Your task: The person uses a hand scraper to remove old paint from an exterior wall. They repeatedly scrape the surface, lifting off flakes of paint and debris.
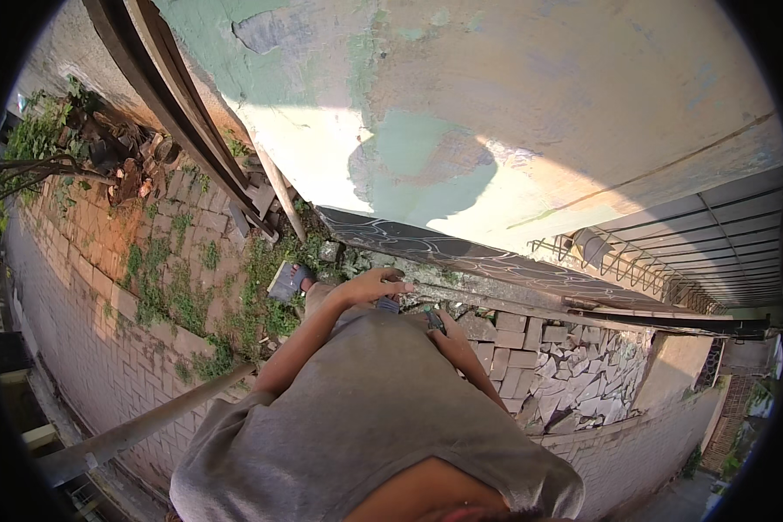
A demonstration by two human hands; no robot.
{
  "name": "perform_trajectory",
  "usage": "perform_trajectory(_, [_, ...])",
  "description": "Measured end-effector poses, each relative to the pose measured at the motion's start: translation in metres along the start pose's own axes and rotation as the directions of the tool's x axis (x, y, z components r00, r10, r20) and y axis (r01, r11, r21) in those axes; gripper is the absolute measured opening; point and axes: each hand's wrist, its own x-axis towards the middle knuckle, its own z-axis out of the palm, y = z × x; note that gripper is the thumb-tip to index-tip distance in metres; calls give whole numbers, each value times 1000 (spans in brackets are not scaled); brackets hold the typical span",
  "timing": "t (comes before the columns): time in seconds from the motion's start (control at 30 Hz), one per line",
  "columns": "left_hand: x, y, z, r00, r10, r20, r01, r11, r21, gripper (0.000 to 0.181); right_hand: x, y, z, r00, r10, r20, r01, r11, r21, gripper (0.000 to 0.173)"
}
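My left hand [380,284] reaches forward in front of my grey shirt [391,391], fingers apart, and no object shows in it. Lower and to its right, my right hand [451,336] is closed around a small dark green object [434,320]; its exact kind cannot be told. A sandalled foot [302,276] rests beside a flat grey slab [280,282] among weeds. Part of the other sandal [387,304] shows below my left hand. Ahead stands a wall with peeling green and cream paint [430,163], with a dark patterned band [417,241] along its base.
Long dark beams [169,111] and a pale pole [280,189] lean at the left. Broken tile pieces [581,385] and loose pavers [512,339] cover the ground at right. A metal pole [150,417] crosses lower left; a wire grille [705,228] lines the right.
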Motion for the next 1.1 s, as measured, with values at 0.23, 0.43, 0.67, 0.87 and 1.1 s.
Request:
perform_trajectory(0.23, [-37,-3,6,990,136,-26,-137,938,-317,70,39,-62,-11,952,-199,232,156,969,193,30])
perform_trajectory(0.43, [-48,72,-18,838,367,-405,-545,617,-568,60,49,-118,30,899,-330,289,142,843,519,41])
perform_trajectory(0.67, [-53,109,-58,825,419,-379,-560,698,-446,59,61,-166,27,909,-387,157,277,840,466,56])
perform_trajectory(0.87, [-49,112,-92,857,459,-235,-515,739,-435,55,66,-186,69,950,-303,-81,299,798,524,51])
perform_trajectory(1.1, [-36,85,-124,878,464,-113,-465,775,-428,51,97,-188,147,857,-89,-508,396,743,539,38])
